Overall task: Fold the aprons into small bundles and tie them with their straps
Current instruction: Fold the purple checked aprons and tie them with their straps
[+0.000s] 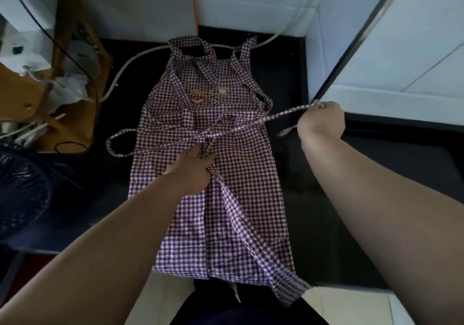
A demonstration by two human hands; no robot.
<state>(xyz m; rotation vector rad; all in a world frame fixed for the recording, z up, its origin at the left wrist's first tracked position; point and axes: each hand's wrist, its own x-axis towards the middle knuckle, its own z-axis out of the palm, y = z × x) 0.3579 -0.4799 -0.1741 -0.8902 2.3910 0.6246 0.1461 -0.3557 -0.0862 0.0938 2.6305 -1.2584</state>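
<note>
Between the two sets of fingers: one waist strap (276, 115) pulled taut, running from the knot (207, 136) out to the right hand (322, 119).

- Right hand fingers clenched around that strap's end, held well off to the side of the apron (200, 224).
- Left hand (193, 166) sits on the apron, fingertips at the knot. Can't tell whether they pinch it or just press it down.
- Apron lies flat and full length on the dark table (313, 224), bib beyond the left fingers, hem behind them and hanging off the near edge.
- Other strap tail (251, 237) trails from under the left palm back toward the hem corner. A slack loop (118, 141) sticks out on the side away from the right fingers.
- Neck strap (190, 46) lies loose at the far end.

Status, my read: early. Straps are tied across the waist but the body isn't folded at all, so no bundle yet. Can't tell if the pull tightens or undoes the knot. Left: fold it small, wrap the straps, tie off. No other aprons in view.
</note>
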